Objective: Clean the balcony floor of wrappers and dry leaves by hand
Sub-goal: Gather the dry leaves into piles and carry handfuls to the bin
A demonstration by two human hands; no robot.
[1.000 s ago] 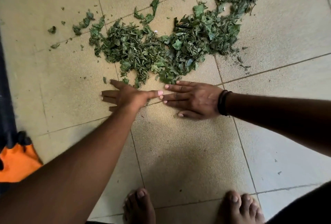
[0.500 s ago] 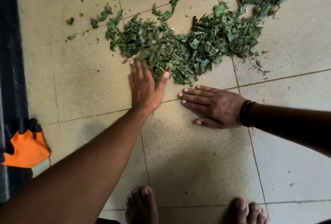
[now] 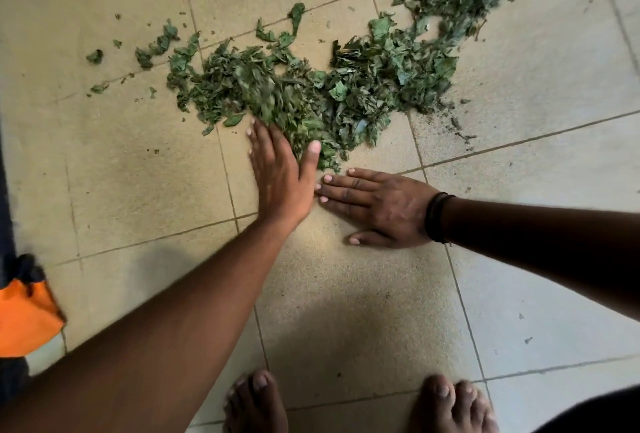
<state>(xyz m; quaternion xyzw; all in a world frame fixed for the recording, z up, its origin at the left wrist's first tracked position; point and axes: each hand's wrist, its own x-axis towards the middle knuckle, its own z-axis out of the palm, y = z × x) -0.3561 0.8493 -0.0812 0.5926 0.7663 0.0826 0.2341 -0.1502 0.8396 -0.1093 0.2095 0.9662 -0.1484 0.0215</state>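
Observation:
A broad heap of dry green leaves (image 3: pixel 332 86) lies across the beige floor tiles (image 3: pixel 138 162), trailing off toward the upper right. My left hand (image 3: pixel 282 176) is flat with straight fingers, its fingertips at the near edge of the heap and partly among the leaves. My right hand (image 3: pixel 377 205), a black band on its wrist, lies flat on the tile just right of the left hand, fingers pointing left and almost touching it. Neither hand holds anything. No wrappers are visible.
Small leaf scraps (image 3: pixel 152 48) are scattered up left of the heap, and dark crumbs (image 3: pixel 457 127) lie at its right edge. An orange and dark cloth item (image 3: pixel 24 321) sits at the left edge. My bare feet (image 3: pixel 256 401) stand at the bottom.
My left hand turned from lying sideways near the right hand to pointing forward into the near edge of the heap, then drew back toward the right hand. The right hand stayed flat.

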